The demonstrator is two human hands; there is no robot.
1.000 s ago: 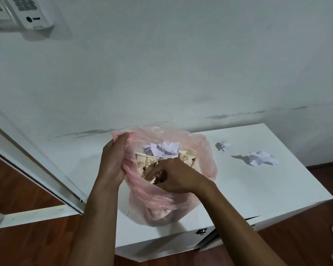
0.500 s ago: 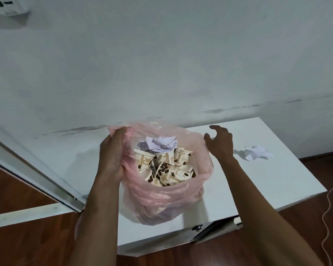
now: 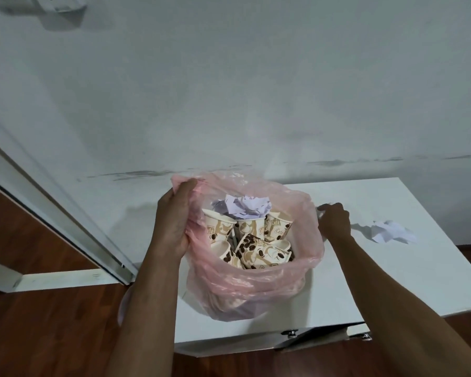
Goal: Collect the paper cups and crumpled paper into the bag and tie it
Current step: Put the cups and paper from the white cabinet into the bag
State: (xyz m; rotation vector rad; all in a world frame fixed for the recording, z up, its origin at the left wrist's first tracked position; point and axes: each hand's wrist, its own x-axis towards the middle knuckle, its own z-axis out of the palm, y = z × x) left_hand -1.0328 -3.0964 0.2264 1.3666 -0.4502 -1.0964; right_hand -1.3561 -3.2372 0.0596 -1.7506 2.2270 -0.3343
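A pink plastic bag [image 3: 256, 281] stands open on the white table [image 3: 365, 289]. Inside it lie several paper cups [image 3: 253, 243] printed with coffee beans, with crumpled paper [image 3: 245, 206] on top at the back. My left hand [image 3: 174, 224] grips the bag's left rim and holds it up. My right hand [image 3: 333, 220] is just right of the bag, fingers curled round a small crumpled paper [image 3: 321, 210] that is mostly hidden. Another crumpled paper [image 3: 389, 231] lies on the table further right.
The table stands against a scuffed white wall [image 3: 256, 104]. A white door frame [image 3: 52, 213] runs down the left. Wooden floor [image 3: 52, 322] lies below. A white device [image 3: 57, 2] hangs on the wall at top left.
My right hand came out of the bag, moved right over the table and closed its fingers on the small crumpled paper. My left hand kept its grip on the rim.
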